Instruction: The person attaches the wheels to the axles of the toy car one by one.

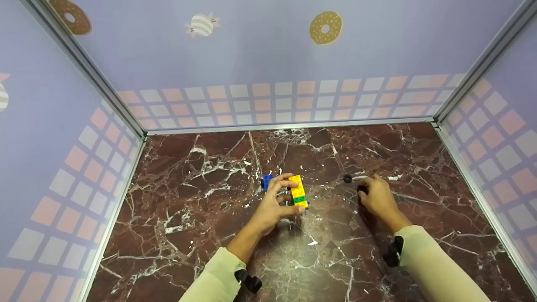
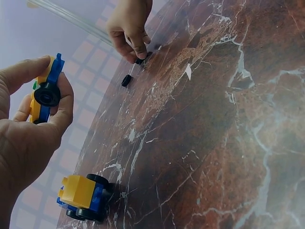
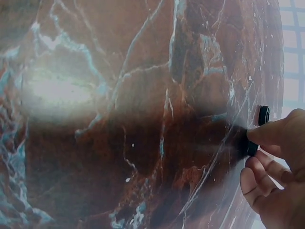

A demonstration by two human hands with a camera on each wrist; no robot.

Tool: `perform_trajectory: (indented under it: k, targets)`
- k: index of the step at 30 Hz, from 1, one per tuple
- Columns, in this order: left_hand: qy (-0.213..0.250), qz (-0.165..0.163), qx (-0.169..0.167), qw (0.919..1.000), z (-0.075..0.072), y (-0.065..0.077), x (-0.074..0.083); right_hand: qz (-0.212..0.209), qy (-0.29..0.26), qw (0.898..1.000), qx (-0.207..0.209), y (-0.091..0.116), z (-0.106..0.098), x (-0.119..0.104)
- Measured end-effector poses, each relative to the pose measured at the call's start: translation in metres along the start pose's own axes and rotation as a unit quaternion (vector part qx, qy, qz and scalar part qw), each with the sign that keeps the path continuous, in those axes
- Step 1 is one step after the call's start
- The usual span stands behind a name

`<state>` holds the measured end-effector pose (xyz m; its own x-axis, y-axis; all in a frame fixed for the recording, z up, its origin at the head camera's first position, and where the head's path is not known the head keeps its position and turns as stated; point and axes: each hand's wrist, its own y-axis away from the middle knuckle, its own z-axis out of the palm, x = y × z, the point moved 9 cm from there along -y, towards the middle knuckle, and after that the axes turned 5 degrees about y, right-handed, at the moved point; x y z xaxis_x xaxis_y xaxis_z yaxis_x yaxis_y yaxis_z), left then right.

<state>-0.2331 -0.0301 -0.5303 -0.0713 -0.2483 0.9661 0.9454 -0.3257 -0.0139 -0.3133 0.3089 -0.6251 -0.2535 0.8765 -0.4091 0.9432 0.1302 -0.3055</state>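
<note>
My left hand (image 1: 270, 212) holds a toy brick car (image 1: 298, 191) above the table, thumb on one end and fingers on the other. Yellow bricks with a green strip form its top, over a blue base; a black wheel (image 2: 46, 94) shows on its side in the left wrist view. Out to the right, my right hand (image 1: 381, 200) pinches a small black wheel (image 3: 252, 149) low over the tabletop. Beside those fingers lies a loose black wheel (image 1: 347, 178). A second car (image 2: 78, 191), yellow and blue with black wheels, stands behind my left hand, which partly hides it in the head view.
The dark red marbled tabletop (image 1: 188, 243) has pale veins. Lilac panels with printed squares, such as the back wall (image 1: 260, 54), enclose it at the back and both sides. A metal strip (image 1: 289, 126) runs along the back edge.
</note>
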Motion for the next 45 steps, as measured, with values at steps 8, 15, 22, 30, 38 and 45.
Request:
perform_trajectory:
  k: [8, 15, 22, 30, 38, 45]
  targets:
    - [0.003, 0.005, -0.006, 1.0000, 0.003, 0.000, 0.000, 0.019, -0.045, 0.999, 0.012, 0.001, -0.041, -0.050]
    - [0.006, -0.008, -0.001, 0.9999, 0.006, 0.000, -0.003, 0.045, -0.071, 0.996, -0.017, -0.001, -0.065, -0.101]
    - [0.010, -0.012, -0.005, 0.9999, 0.007, 0.001, -0.005, 0.042, -0.133, 0.990, -0.021, -0.007, -0.064, -0.129]
    - [-0.014, 0.003, -0.019, 0.9997, 0.010, 0.002, -0.004, 0.039, -0.247, 0.967, -0.054, -0.010, -0.058, -0.160]
    - [-0.022, 0.003, -0.031, 0.9993, 0.012, 0.003, -0.004, 0.026, -0.324, 0.940, -0.107, -0.009, -0.053, -0.185]
    - [-0.024, 0.005, -0.037, 0.9990, 0.013, 0.003, -0.002, 0.017, -0.326, 0.939, -0.111, -0.010, -0.052, -0.192]
